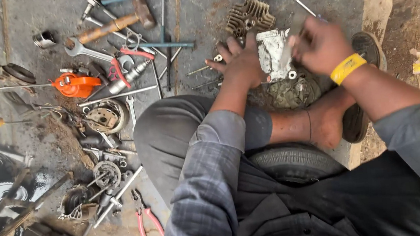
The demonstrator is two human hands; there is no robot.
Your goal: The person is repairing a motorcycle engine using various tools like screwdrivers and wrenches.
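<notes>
Floor: dirty grey concrete floor, covered with tools, like a hammer and red pliers.
Metal part: white-grey metal part on the floor by my foot.
My left hand: flat and open, pressing on the part.
My right hand: blurry, fingers curled, holding a thin tool.

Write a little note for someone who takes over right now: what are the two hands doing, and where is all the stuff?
Left hand: pressed flat on the edge of the white metal engine part, holding it down on the floor.
Right hand: blurred, over the right side of the same part; whether it holds a tool cannot be told. Yellow wristband on that wrist.
Nearby: a finned metal block just behind the part, a hammer, a wrench and an orange part to the left, red pliers by the knee.
Done or left: the pictures do not show; the part sits on the floor with loose pieces all around.
</notes>
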